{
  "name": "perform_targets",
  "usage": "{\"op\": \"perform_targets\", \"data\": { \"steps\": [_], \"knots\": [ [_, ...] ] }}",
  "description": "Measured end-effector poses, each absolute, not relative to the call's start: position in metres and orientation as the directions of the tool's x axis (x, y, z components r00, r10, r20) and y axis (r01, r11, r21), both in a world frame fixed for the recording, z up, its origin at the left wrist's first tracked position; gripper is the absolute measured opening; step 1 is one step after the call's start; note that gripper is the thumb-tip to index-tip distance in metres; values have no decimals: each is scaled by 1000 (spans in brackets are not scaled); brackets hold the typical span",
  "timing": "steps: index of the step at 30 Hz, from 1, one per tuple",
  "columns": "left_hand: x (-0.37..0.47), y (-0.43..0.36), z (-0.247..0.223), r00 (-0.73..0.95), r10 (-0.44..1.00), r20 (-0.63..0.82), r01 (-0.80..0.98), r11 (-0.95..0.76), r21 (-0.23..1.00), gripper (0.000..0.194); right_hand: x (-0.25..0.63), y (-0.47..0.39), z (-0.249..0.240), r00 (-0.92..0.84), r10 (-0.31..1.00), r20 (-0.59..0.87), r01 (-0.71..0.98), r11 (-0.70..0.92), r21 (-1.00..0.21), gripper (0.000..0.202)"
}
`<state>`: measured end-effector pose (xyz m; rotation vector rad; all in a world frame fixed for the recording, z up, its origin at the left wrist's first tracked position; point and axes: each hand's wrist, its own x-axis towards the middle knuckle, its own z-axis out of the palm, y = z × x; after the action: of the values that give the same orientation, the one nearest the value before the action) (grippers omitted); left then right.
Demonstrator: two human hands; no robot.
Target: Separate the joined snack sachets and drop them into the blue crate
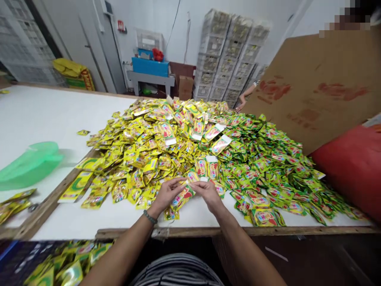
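Both hands meet over the near edge of the table, fingers closed on a small printed carton (182, 197) in yellow and green with a red picture. My left hand (167, 194) pinches it near its top from the left. From the right, my right hand (208, 194) grips the same top end with thumb and fingers. Just beyond the fingers lie upright-facing small cartons (201, 167) with white flaps. Yellow sachets (127, 159) are heaped to the left and ahead, and green sachets (268, 167) to the right.
A large brown cardboard box (315, 87) and a red sack (348, 171) border the right side. Another person's hand (240, 106) reaches in beside the box. On the left lie a green plastic bag (32, 163) and a wooden strip (56, 194). A blue crate (18, 258) of packets stands below.
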<state>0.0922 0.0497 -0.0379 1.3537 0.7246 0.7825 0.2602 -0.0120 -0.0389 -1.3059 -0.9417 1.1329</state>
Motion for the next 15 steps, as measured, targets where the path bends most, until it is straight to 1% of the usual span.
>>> {"op": "perform_targets", "data": {
  "steps": [2, 4, 6, 8, 9, 10, 11, 15],
  "knots": [
    [94, 49, -41, 568, 822, -45, -122, 138, 983, 46, 261, -19, -41, 191, 976, -103, -121, -81, -989, 37],
    [96, 49, -44, 561, 824, -78, -182, 215, 960, 48, 256, -26, -43, 212, 976, -56, -69, -43, -997, 37],
    [97, 49, -48, 556, 827, -90, -228, 255, 940, 50, 249, -33, -44, 291, 953, 87, 122, 54, -991, 35],
    [98, 48, -49, 568, 819, -87, -253, 274, 928, 51, 241, -39, -44, 344, 896, 282, 363, 150, -920, 30],
    [98, 47, -49, 572, 816, -83, -255, 273, 928, 51, 239, -41, -44, 348, 867, 357, 452, 179, -874, 29],
    [99, 46, -49, 575, 814, -78, -251, 267, 931, 50, 238, -42, -44, 344, 851, 397, 502, 191, -844, 29],
    [99, 45, -48, 579, 812, -73, -240, 256, 936, 50, 238, -42, -44, 339, 851, 401, 514, 189, -837, 29],
    [99, 42, -44, 615, 787, -36, -208, 207, 956, 50, 242, -35, -47, 317, 902, 294, 442, 134, -887, 38]
  ]
}}
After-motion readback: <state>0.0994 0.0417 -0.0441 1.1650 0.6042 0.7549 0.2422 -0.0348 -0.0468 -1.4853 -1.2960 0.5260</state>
